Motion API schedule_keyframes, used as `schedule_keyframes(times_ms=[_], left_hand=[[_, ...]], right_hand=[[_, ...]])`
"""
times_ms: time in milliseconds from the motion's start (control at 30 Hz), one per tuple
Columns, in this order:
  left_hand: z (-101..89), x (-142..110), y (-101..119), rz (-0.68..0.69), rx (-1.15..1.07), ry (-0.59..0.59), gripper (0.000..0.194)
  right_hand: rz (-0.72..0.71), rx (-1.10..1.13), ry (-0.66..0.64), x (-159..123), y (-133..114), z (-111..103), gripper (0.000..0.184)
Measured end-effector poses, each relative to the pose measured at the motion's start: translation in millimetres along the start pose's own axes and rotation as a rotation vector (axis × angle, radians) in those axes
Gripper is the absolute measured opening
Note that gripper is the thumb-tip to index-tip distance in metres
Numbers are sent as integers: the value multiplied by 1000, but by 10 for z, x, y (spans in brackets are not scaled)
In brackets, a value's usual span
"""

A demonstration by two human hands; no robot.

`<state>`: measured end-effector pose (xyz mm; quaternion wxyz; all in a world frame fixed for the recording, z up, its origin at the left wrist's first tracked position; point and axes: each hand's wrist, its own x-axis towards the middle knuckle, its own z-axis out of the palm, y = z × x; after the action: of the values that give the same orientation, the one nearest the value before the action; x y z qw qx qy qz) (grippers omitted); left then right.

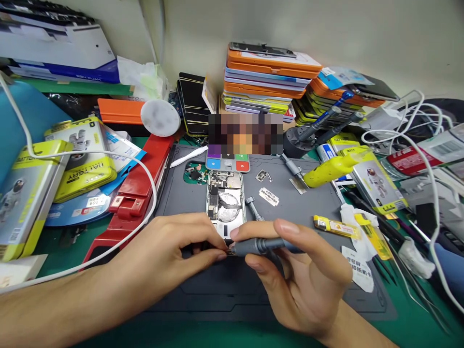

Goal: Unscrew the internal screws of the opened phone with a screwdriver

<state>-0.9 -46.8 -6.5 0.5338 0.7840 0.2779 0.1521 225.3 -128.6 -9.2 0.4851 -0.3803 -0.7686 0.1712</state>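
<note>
An opened phone [227,203] lies on the grey work mat, its inner boards and a round coil-like part showing. My left hand [192,241] is closed at the phone's lower left edge, with thumb and index finger pinched together at its bottom end. In my right hand [300,275] is a grey screwdriver [253,246], gripped between thumb and fingers and lying nearly level. Its tip points left to the phone's bottom end, beside my left fingertips, which partly hide it. Another grey screwdriver [254,209] lies just right of the phone.
On the mat [184,193] lie a razor blade [268,196], a white stick tool [188,156] and a yellow bottle [329,166]. Left, a white cable [154,193] crosses a red tool [134,193]. Stacked boxes [268,77] stand behind; tweezers [416,285] lie right.
</note>
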Motion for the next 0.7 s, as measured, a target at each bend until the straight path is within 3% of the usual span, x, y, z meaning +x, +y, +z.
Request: schedule_keyframes(times_ms=[200,467,700], left_hand=[[31,-6,29,1,83,23,12],[61,-118,43,373,443,29,19],[64,-121,53,367,502,27,24]], right_hand=[[47,-130,157,63,70,-105,58],[31,-152,-7,-13,172,-127,41],[28,-180,-19,-26,160,-120,36]])
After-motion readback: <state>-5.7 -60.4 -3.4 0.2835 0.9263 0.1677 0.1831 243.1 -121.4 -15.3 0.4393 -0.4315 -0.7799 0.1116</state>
